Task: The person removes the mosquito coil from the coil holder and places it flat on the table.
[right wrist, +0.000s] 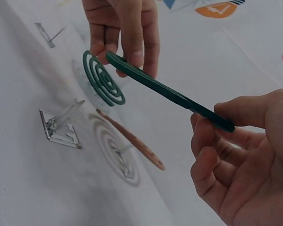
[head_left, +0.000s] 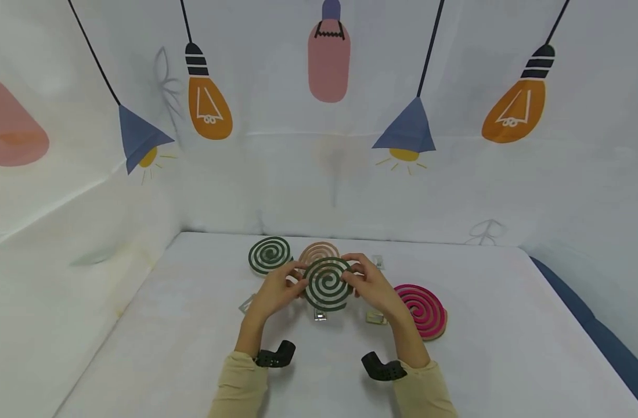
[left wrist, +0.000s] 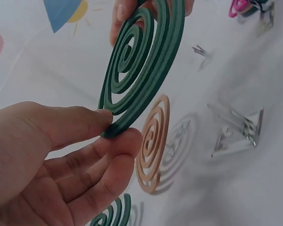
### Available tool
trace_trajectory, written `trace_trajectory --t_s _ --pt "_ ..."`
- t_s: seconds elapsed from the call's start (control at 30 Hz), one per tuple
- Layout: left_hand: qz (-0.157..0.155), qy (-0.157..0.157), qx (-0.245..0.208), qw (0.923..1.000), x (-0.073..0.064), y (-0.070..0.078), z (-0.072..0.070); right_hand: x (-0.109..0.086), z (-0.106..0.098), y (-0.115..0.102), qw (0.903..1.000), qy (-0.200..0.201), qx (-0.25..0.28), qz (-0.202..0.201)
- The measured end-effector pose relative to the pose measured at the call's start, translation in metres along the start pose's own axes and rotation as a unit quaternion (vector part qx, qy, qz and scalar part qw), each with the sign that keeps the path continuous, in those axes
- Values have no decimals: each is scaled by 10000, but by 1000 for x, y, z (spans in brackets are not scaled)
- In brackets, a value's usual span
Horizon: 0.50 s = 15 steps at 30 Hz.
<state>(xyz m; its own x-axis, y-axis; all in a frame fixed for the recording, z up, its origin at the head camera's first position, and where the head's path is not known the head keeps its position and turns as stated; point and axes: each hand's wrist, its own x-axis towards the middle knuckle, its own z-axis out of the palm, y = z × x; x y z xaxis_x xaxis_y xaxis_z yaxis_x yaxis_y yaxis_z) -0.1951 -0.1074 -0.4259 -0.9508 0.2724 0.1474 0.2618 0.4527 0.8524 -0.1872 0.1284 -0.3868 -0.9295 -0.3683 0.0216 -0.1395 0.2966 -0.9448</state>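
Note:
A green mosquito coil (head_left: pixel 329 284) is held up above the table by both hands. My left hand (head_left: pixel 279 290) pinches its left edge between thumb and fingers. On the opposite edge, my right hand (head_left: pixel 372 283) pinches it the same way. Below the coil sits a small metal coil stand (left wrist: pixel 240 136) with upright prongs, partly covered by the coil in the head view. Just behind, a brown mosquito coil (right wrist: pixel 132 139) rests raised on another stand. A second green coil (head_left: pixel 269 255) lies to the back left, beyond my left hand.
Pink coils (head_left: pixel 423 310) with a tan one at their edge lie beside my right forearm. More small stands are on the white table: one at left (head_left: pixel 247 303), one at back right (head_left: pixel 377 262), and a yellowish piece (head_left: pixel 376 317) near my right wrist. A printed cloth wall (head_left: pixel 298 180) rises behind.

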Motion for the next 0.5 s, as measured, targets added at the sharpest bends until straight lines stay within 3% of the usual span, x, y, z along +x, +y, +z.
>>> trace_trajectory --t_s 0.1,0.3,0.5 --pt "-14 22 -86 10000 2 3 0 2 -2 0 10000 15 -14 -62" --pt "-25 -61 -217 9997 9 8 2 9 -8 20 9996 217 -83 -146" --pt "52 -117 -388 9992 16 12 9 4 -17 28 9990 398 -186 -83"
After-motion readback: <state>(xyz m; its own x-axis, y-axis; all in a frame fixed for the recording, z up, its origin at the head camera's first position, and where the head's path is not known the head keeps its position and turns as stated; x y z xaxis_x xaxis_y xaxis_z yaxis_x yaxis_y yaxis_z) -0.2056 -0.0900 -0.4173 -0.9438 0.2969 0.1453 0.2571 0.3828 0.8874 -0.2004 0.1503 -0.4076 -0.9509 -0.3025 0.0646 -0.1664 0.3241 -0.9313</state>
